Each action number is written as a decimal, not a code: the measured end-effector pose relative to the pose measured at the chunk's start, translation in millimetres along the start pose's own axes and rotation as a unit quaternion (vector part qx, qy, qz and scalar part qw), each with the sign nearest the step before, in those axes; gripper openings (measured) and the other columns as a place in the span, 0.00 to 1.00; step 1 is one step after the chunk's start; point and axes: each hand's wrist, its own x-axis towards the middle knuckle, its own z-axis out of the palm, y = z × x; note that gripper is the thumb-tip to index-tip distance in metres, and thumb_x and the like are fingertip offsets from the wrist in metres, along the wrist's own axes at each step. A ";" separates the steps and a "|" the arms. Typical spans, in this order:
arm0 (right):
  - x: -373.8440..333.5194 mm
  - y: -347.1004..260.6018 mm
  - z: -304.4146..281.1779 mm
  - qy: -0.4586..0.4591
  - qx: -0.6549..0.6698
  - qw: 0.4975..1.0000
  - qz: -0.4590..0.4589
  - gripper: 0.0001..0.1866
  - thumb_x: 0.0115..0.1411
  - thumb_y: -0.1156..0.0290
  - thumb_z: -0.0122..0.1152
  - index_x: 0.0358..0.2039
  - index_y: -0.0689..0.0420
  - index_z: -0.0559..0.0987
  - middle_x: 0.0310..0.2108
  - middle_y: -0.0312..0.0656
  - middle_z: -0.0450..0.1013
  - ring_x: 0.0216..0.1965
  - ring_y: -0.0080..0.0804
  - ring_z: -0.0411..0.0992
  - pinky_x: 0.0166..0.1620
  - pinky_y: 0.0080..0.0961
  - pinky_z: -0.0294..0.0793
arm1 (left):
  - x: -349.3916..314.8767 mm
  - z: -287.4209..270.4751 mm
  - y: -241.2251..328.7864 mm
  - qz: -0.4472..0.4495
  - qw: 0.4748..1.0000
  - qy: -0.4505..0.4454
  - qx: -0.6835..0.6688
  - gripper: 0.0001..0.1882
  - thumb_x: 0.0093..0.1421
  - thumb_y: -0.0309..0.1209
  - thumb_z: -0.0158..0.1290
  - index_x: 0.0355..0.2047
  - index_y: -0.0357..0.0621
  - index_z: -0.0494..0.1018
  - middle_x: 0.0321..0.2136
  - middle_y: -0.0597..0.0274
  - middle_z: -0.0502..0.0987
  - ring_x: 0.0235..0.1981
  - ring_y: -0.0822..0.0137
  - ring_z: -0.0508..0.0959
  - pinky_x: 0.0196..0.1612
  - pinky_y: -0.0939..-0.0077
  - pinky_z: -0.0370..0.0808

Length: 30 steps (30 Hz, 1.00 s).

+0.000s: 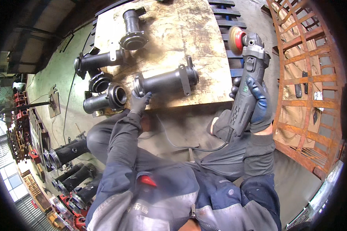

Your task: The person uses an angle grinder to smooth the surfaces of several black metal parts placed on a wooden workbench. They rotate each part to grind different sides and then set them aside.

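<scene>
My right hand (258, 102), in a dark glove with blue on it, is wrapped round the body of a grey angle grinder (246, 94). The grinder stands tilted upward beside the board's right edge, its round red-backed disc (237, 40) at the top. On the near part of the board lies a black flanged metal pipe (162, 83) with a flat bracket across its right end. My gloved left hand (140, 101) touches the flange at the pipe's left end. Its fingers are partly bent, and the flange hides some of their grip.
Several similar black pipes (100, 61) lie on the left of the wooden board (189, 38); one pipe (132, 27) stands farther back. A rusty metal cage (308, 92) rises at the right. The grinder's cord (181, 147) loops across my lap. More pipes (67, 154) sit at lower left.
</scene>
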 end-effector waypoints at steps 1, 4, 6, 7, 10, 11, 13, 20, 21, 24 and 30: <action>-0.5 1.8 -1.7 -0.001 -0.009 1.000 0.006 0.20 0.64 0.65 0.61 0.50 0.66 0.74 0.37 0.47 0.76 0.37 0.34 0.78 0.42 0.31 0.81 | 7.8 -3.9 -5.1 -0.009 1.000 -0.006 -0.011 0.25 0.52 0.32 0.69 0.43 0.37 0.68 0.29 0.62 0.77 0.22 0.76 0.74 0.22 0.80 0.72; -3.8 7.1 -5.4 0.006 -0.019 1.000 0.018 0.19 0.63 0.65 0.62 0.48 0.66 0.75 0.36 0.47 0.77 0.35 0.32 0.78 0.41 0.29 0.81 | 13.0 -2.7 -1.8 -0.015 1.000 -0.015 -0.010 0.27 0.51 0.32 0.69 0.44 0.37 0.66 0.28 0.62 0.76 0.21 0.75 0.73 0.21 0.80 0.73; -6.1 9.4 -5.4 0.004 -0.010 1.000 0.020 0.19 0.63 0.65 0.62 0.48 0.66 0.75 0.36 0.47 0.77 0.34 0.32 0.78 0.40 0.28 0.81 | 9.2 1.5 2.5 -0.019 1.000 -0.006 0.011 0.27 0.50 0.32 0.69 0.44 0.36 0.66 0.28 0.62 0.76 0.21 0.75 0.73 0.22 0.79 0.73; -6.3 10.4 -4.6 0.000 -0.002 1.000 0.020 0.18 0.62 0.65 0.63 0.46 0.65 0.76 0.36 0.46 0.77 0.34 0.31 0.78 0.39 0.28 0.80 | 8.5 0.2 3.8 -0.016 1.000 -0.004 0.019 0.27 0.50 0.31 0.69 0.44 0.35 0.66 0.28 0.62 0.76 0.24 0.75 0.74 0.23 0.80 0.74; -7.6 17.2 -6.8 -0.005 0.004 0.999 0.048 0.17 0.62 0.66 0.63 0.47 0.64 0.75 0.37 0.46 0.77 0.34 0.31 0.77 0.39 0.28 0.80 | 6.7 -6.8 7.6 -0.019 0.999 -0.008 0.025 0.32 0.51 0.35 0.69 0.49 0.34 0.65 0.33 0.56 0.77 0.29 0.66 0.76 0.30 0.74 0.76; -9.8 16.6 -4.2 0.003 0.013 0.998 0.067 0.18 0.62 0.68 0.63 0.49 0.63 0.73 0.36 0.46 0.77 0.33 0.32 0.77 0.37 0.27 0.79 | 5.6 -9.7 8.8 -0.020 0.999 -0.009 0.027 0.34 0.51 0.36 0.69 0.50 0.33 0.64 0.35 0.54 0.77 0.31 0.64 0.77 0.33 0.72 0.76; -9.8 16.7 -2.3 0.000 0.003 0.998 0.061 0.20 0.62 0.69 0.64 0.51 0.62 0.71 0.35 0.46 0.76 0.33 0.32 0.77 0.37 0.27 0.80 | 0.6 -5.5 22.9 -0.023 0.999 -0.016 0.030 0.37 0.51 0.39 0.69 0.53 0.32 0.64 0.38 0.51 0.77 0.34 0.58 0.79 0.38 0.68 0.77; -9.1 33.1 -0.3 -0.041 0.040 0.996 0.072 0.23 0.61 0.74 0.63 0.54 0.60 0.66 0.34 0.45 0.75 0.32 0.32 0.77 0.35 0.27 0.80 | -88.2 46.4 99.3 0.252 0.962 0.086 -0.068 0.24 0.60 0.36 0.60 0.53 0.38 0.70 0.46 0.48 0.75 0.48 0.56 0.76 0.53 0.63 0.73; -8.5 34.8 -1.4 -0.051 0.024 0.996 0.066 0.23 0.62 0.72 0.62 0.55 0.61 0.66 0.35 0.45 0.75 0.33 0.32 0.77 0.36 0.27 0.81 | -110.4 59.7 123.3 0.245 0.968 0.013 -0.051 0.20 0.63 0.35 0.58 0.52 0.38 0.71 0.46 0.49 0.76 0.48 0.58 0.77 0.52 0.65 0.73; -12.3 33.0 5.9 -0.068 0.016 0.995 0.073 0.21 0.61 0.74 0.64 0.53 0.60 0.69 0.37 0.44 0.76 0.35 0.31 0.77 0.38 0.27 0.80 | -153.8 108.2 183.3 0.233 0.952 -0.185 -0.076 0.19 0.70 0.39 0.49 0.51 0.37 0.73 0.46 0.54 0.79 0.47 0.64 0.78 0.51 0.69 0.74; -7.7 67.3 7.3 -0.137 -0.016 0.990 0.025 0.24 0.61 0.75 0.64 0.57 0.60 0.70 0.45 0.38 0.74 0.46 0.26 0.73 0.52 0.24 0.74 | -150.7 168.3 200.1 0.082 0.936 -0.300 -0.164 0.24 0.73 0.46 0.41 0.51 0.34 0.71 0.36 0.57 0.78 0.39 0.68 0.78 0.43 0.73 0.75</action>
